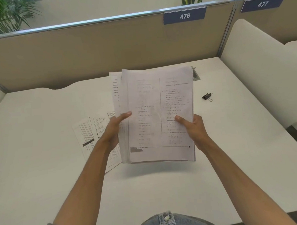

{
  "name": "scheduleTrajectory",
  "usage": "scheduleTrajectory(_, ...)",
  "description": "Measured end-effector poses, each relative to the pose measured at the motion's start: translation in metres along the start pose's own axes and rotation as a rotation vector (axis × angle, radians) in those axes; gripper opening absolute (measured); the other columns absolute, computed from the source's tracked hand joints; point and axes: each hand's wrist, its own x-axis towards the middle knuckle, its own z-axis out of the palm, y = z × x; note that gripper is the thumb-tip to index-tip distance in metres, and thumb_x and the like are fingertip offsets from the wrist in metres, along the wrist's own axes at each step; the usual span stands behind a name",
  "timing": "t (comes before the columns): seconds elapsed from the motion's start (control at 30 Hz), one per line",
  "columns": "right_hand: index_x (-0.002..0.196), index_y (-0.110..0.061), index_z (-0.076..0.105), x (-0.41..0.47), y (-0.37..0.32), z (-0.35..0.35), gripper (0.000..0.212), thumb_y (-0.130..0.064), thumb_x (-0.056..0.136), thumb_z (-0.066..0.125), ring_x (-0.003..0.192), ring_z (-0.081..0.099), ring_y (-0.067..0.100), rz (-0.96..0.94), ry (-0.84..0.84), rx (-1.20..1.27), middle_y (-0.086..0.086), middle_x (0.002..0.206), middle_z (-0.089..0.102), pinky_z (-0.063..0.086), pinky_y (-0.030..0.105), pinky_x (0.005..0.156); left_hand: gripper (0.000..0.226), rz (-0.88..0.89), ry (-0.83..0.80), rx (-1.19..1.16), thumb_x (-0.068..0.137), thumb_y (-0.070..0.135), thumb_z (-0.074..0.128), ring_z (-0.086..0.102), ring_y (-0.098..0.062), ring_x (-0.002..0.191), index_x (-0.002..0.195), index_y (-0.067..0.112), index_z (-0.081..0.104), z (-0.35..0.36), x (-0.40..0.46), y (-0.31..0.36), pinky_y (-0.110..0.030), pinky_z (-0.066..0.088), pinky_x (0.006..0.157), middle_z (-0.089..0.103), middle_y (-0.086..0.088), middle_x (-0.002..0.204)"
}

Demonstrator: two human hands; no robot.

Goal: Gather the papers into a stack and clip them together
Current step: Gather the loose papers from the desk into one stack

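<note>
A stack of printed papers (pixel 158 101) is held up above the white desk (pixel 43 171), roughly squared, with a few sheets sticking out on its left side. My left hand (pixel 114 126) grips the stack's left edge, thumb on the top page. My right hand (pixel 192 125) grips the right edge the same way. Two more printed sheets (pixel 88 133) lie flat on the desk to the left, partly hidden under my left hand and the stack. A black binder clip (pixel 206 97) lies on the desk to the right of the stack, apart from both hands.
A beige partition (pixel 105 50) with number plates 476 and 477 closes the desk's far side. A white side divider (pixel 256 74) rises on the right. A small grey desk fitting (pixel 196 74) peeks out behind the stack's top right corner. Plants stand beyond the partition.
</note>
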Motion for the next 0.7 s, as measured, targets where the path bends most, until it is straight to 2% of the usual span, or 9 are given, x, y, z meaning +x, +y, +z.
scheduleTrajectory(0.07,0.115,-0.004,0.069,-0.002,-0.002,0.007,0.026,-0.016,0.092,0.067,0.088,0.075,0.021,-0.07,0.04,-0.004,0.006,0.101,0.076,0.062,0.035,0.071,0.035,0.053,0.071,0.056,0.084,0.028,0.072,0.067,-0.023,0.111,0.119,0.022,0.067,0.005,0.005,0.005,-0.05,0.05,0.098,0.073,0.0,0.117)
scheduleTrajectory(0.2,0.117,-0.004,0.068,-0.005,-0.005,0.02,0.026,-0.014,0.094,0.065,0.087,0.074,0.014,-0.17,0.119,-0.009,0.005,0.102,0.074,0.061,0.028,0.069,0.016,0.124,0.206,0.022,0.087,0.015,0.07,0.074,-0.015,0.091,0.102,0.022,0.069,0.02,0.007,0.006,-0.042,0.057,0.088,0.078,0.004,0.096)
scheduleTrajectory(0.3,0.117,-0.004,0.066,-0.008,-0.008,0.025,0.026,-0.015,0.093,0.065,0.09,0.073,0.017,-0.242,0.141,-0.024,0.008,0.105,0.073,0.059,0.022,0.068,0.026,0.151,0.296,-0.01,0.082,0.017,0.076,0.072,-0.016,0.091,0.106,0.018,0.065,0.026,0.006,0.003,-0.042,0.058,0.086,0.075,0.0,0.101)
scheduleTrajectory(0.37,0.115,-0.002,0.065,-0.01,-0.01,0.027,0.026,-0.015,0.092,0.067,0.089,0.071,0.02,-0.283,0.144,-0.04,0.012,0.105,0.071,0.057,0.018,0.065,0.02,0.21,0.271,0.007,0.082,0.013,0.075,0.073,-0.015,0.087,0.097,0.026,0.07,0.029,0.002,0.003,-0.037,0.06,0.078,0.077,0.004,0.094)
scheduleTrajectory(0.43,0.111,-0.002,0.064,-0.012,-0.015,0.027,0.032,-0.022,0.088,0.071,0.087,0.07,0.023,-0.315,0.142,-0.05,0.014,0.103,0.071,0.057,0.021,0.063,0.019,0.273,0.208,0.052,0.078,0.017,0.076,0.075,-0.016,0.084,0.09,0.031,0.074,0.031,-0.003,0.006,-0.032,0.06,0.069,0.078,0.006,0.09)
scheduleTrajectory(0.53,0.11,-0.003,0.065,-0.014,-0.032,0.026,0.041,-0.029,0.08,0.073,0.085,0.07,0.024,-0.365,0.129,-0.053,0.012,0.101,0.071,0.059,0.025,0.064,0.025,0.352,0.172,0.055,0.066,0.03,0.077,0.074,-0.022,0.085,0.091,0.027,0.075,0.033,-0.009,0.017,-0.035,0.06,0.069,0.077,0.003,0.092)
scheduleTrajectory(0.7,0.114,-0.004,0.064,-0.017,-0.063,0.022,0.034,-0.013,0.084,0.075,0.083,0.071,0.011,-0.461,0.083,-0.008,0.002,0.099,0.071,0.059,0.023,0.066,0.023,0.47,0.131,0.051,0.074,0.018,0.072,0.071,-0.019,0.085,0.093,0.032,0.074,0.038,-0.013,0.039,-0.035,0.06,0.069,0.073,0.004,0.089)
